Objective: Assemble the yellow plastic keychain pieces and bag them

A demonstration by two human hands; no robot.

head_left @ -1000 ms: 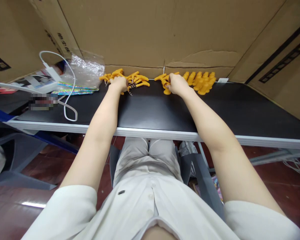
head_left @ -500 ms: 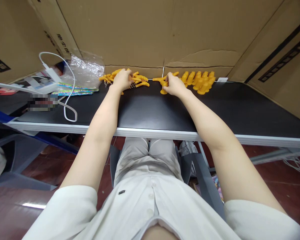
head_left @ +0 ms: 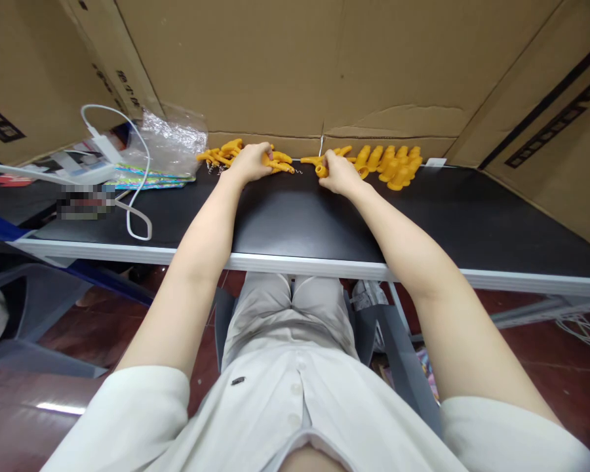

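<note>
My left hand point(head_left: 250, 163) is closed over the right part of a pile of orange-yellow curved pieces point(head_left: 221, 154), some with small metal chains. A bit of an orange-yellow piece point(head_left: 266, 159) shows between its fingertips. My right hand point(head_left: 341, 173) pinches an orange-yellow piece with a round hollow end point(head_left: 321, 171), that end turned towards me. Behind this hand lie more orange-yellow pieces point(head_left: 312, 160), partly hidden. Just to its right, several orange-yellow pieces with flared ends point(head_left: 398, 167) stand in a close group.
Cardboard walls point(head_left: 275, 65) enclose the back and sides of the black tabletop point(head_left: 305, 223). On the left lie clear plastic bags point(head_left: 172, 141), colourful flat packets point(head_left: 152, 177) and a white cable point(head_left: 147, 151). A white label point(head_left: 436, 162) is at the back right.
My left hand has shifted right and slightly nearer over the pile. The piece in my right hand has tipped, so its hollow end now faces me.
</note>
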